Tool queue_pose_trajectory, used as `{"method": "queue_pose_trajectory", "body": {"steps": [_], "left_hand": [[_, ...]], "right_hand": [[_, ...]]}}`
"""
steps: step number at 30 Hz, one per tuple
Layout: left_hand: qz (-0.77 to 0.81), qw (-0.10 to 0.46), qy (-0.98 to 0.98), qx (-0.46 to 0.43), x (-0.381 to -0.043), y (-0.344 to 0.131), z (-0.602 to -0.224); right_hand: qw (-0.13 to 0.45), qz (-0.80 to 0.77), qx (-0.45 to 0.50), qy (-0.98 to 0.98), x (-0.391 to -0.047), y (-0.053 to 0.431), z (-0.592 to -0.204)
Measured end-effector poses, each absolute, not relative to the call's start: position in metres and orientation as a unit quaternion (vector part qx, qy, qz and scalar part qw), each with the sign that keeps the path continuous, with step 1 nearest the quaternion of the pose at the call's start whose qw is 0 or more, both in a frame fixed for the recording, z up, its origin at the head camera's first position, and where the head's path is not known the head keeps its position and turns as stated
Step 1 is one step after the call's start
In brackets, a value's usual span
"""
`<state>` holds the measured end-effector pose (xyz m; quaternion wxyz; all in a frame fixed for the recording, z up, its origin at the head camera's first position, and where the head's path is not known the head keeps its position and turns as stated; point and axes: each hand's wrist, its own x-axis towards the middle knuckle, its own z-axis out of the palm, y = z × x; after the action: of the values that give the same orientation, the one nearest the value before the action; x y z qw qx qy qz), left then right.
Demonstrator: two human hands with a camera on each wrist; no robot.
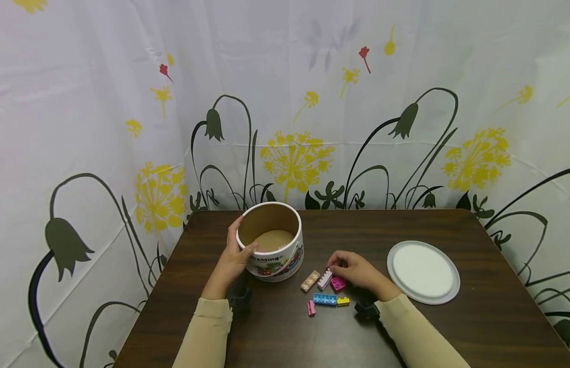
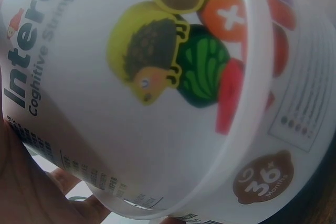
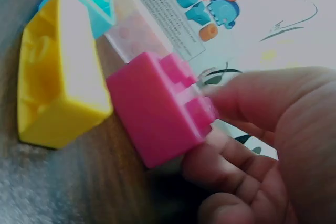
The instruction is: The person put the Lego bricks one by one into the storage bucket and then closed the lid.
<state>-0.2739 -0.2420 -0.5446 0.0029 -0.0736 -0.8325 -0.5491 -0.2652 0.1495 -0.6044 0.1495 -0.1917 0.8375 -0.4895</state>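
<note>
A white printed bucket (image 1: 275, 267) stands tilted a little at the table's far side, its mouth facing the camera. My left hand (image 1: 236, 255) grips its left rim, the thumb over the edge and the fingers along the outer wall. In the left wrist view the bucket's animal-printed side (image 2: 157, 129) fills most of the picture. My right hand (image 1: 354, 268) pinches the far end of a pale pink toy brick (image 1: 324, 280). Close beside those fingers is a magenta brick (image 3: 157, 108), which hides part of the fingertips in the right wrist view.
Around the right hand lie a peach brick (image 1: 310, 281), a blue brick (image 1: 324, 299), a yellow brick (image 1: 343, 301) and a small pink brick (image 1: 311, 308). A round white lid (image 1: 424, 272) lies to the right on the dark wooden table (image 1: 285, 342). A flower-printed curtain (image 1: 285, 76) hangs behind.
</note>
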Motion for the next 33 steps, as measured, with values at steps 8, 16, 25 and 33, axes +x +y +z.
{"method": "queue_pose_trajectory", "body": {"steps": [8, 16, 25, 33], "left_hand": [[-0.544, 0.004, -0.836, -0.073, -0.274, -0.241, -0.543], [-0.548, 0.007, -0.833, -0.075, -0.273, -0.241, -0.542], [-0.548, 0.006, -0.833, -0.074, -0.274, -0.240, -0.545], [-0.543, 0.008, -0.837, -0.070, -0.273, -0.242, -0.543]], "right_hand": [[0.158, -0.472, -0.196, 0.845, -0.266, 0.153, -0.603], [0.160, -0.473, -0.186, 0.847, -0.268, 0.152, -0.603], [0.113, -0.419, -0.217, 0.874, -0.260, 0.142, -0.598], [0.097, -0.430, -0.216, 0.871, -0.261, 0.140, -0.604]]}}
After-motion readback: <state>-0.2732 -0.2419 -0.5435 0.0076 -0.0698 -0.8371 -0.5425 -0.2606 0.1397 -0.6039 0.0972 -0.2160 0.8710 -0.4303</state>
